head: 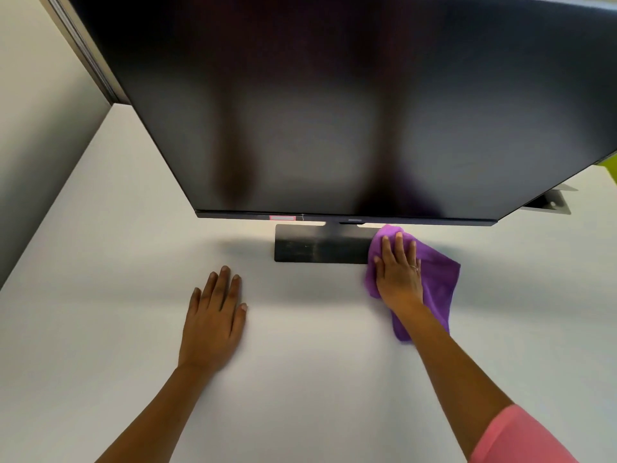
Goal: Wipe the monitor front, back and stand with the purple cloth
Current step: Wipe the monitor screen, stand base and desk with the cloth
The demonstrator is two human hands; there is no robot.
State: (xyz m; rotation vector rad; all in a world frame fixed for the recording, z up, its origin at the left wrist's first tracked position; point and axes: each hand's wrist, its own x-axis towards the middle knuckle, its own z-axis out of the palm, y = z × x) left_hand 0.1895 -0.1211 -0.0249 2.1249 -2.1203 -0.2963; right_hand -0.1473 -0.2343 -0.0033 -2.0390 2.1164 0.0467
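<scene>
You're looking down on a white desk [100, 228], its smooth top taking up most of the view, with soft grey shadows pooled across the middle. On your left a pale wall [36, 95] runs along the desk's edge, and a grey ribbed strip [85, 51], maybe a partition frame, slants up beside it. Far right there's a silver bracket [551, 202] on the desk and a sliver of lime green [612, 167] at the frame's edge.

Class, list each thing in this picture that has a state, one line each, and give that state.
Monitor: upright, screen dark.
Stand base: flat on desk, right end under cloth.
Purple cloth: crumpled, pressed down by right hand.
Right hand: flat on cloth, fingers straight.
Left hand: flat on white desk.
</scene>
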